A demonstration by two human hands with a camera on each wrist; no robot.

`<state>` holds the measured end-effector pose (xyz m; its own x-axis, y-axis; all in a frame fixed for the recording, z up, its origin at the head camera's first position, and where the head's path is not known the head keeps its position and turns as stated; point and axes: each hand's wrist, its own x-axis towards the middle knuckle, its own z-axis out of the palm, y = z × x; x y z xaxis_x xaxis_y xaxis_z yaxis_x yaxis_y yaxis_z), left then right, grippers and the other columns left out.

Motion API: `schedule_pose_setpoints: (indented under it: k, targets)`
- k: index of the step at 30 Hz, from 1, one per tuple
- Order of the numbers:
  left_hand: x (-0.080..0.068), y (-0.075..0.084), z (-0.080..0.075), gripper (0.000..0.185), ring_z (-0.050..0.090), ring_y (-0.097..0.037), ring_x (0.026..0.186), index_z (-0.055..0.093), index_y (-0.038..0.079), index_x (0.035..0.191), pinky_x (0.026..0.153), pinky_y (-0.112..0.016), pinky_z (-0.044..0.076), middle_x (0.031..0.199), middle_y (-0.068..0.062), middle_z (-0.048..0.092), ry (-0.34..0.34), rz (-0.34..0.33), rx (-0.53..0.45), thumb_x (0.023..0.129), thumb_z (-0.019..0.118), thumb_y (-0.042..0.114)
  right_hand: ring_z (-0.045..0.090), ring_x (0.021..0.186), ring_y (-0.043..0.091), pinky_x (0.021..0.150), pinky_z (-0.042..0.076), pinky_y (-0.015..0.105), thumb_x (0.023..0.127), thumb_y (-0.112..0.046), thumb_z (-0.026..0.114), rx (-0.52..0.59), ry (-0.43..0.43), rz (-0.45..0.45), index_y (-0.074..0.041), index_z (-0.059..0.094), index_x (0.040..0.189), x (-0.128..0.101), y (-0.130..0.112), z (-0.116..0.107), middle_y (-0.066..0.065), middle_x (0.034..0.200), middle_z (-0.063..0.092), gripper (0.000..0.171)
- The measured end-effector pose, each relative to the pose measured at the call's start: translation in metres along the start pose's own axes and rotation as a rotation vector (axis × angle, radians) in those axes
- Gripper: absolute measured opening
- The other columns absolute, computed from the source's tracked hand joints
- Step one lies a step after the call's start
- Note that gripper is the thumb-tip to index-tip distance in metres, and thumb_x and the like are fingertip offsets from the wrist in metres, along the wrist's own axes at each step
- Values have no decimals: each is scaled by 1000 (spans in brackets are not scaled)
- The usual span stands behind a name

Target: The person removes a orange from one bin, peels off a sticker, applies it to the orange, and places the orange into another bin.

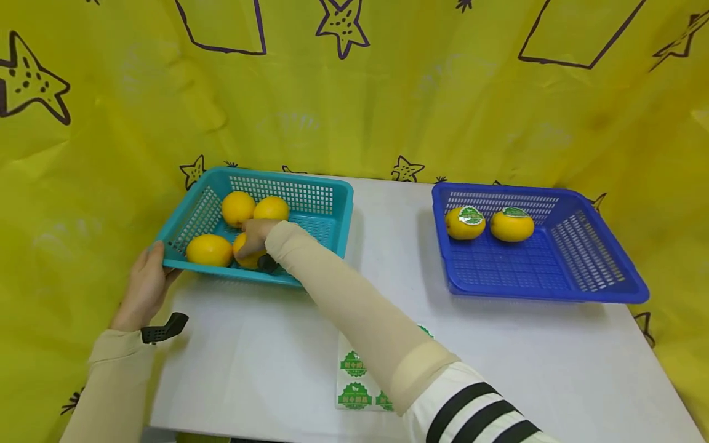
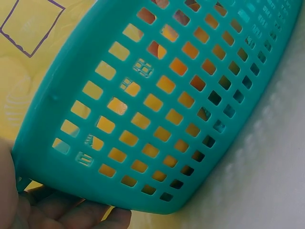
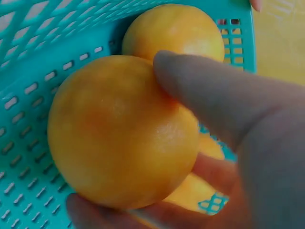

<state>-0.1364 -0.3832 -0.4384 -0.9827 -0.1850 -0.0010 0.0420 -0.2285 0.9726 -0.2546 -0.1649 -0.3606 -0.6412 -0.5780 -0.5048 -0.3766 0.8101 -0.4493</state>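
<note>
Reaching into the teal basket (image 1: 332,203) on the desk (image 1: 388,277), the right hand (image 1: 256,237) curls round an orange (image 1: 246,257); the left hand (image 1: 145,284) grips the rim. Left wrist: fingers (image 2: 76,214) curl under the basket's corner. Right wrist: thumb and fingers (image 3: 200,90) wrap the orange only partway, so it might slip back among its neighbours.

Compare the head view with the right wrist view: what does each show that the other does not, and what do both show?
Only the head view shows the blue basket with two stickered oranges, the sticker sheet on the white table, and the left hand holding the teal basket's corner. Only the right wrist view shows the grip up close: thumb and fingers curled round an orange. Both show the right hand, that orange and the teal basket.
</note>
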Motion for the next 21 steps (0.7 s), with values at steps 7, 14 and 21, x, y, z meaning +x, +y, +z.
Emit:
schedule_pose_setpoints:
  k: [7,14,21]
  targets:
    - [10,2,13,50,54,-8,109,24,4,143,85,-15,46,123,-5,44,-22,-6,-10,106,36,35,50,105,14,86,44,25,87,-39,70,20,98,-109,-14,40,147,-3,27,-7,0,127,52,72]
    - [7,1,13,41,57,-5,103,29,8,138,82,-15,48,119,-3,46,7,-21,-29,106,37,34,50,104,14,84,45,22,84,-41,71,196,135,-241,-5,37,145,-13,46,-10,3,127,51,78]
    - [0,3,9,23,57,-6,94,39,11,121,78,-17,51,113,-4,45,96,-4,-48,105,42,28,53,102,13,80,47,23,84,-40,72,342,263,-408,-7,47,142,-42,67,-11,1,129,54,71]
